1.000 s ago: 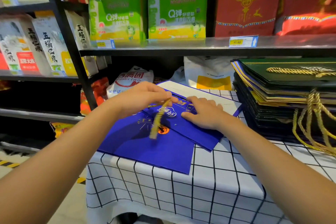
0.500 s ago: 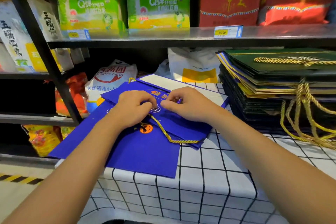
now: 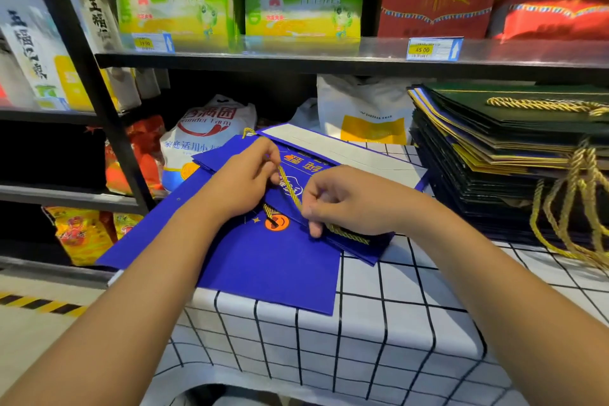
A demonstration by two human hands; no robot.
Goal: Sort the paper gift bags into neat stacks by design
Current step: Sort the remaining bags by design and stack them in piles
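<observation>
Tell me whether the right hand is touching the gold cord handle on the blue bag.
Touching. The head view shows the right hand pinching the gold cord handle between fingertips, where the cord runs over the blue bag.

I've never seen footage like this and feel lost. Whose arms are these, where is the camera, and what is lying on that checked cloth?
There is no machine here: a person wears one camera on the head, looking down at their own bare arms. On the white black-gridded tablecloth lie flat blue paper gift bags. The left hand and right hand both pinch a twisted gold cord handle of the top blue bag. To the right sits a tall stack of dark green gift bags with gold cords hanging down. Shop shelves stand behind.
</observation>
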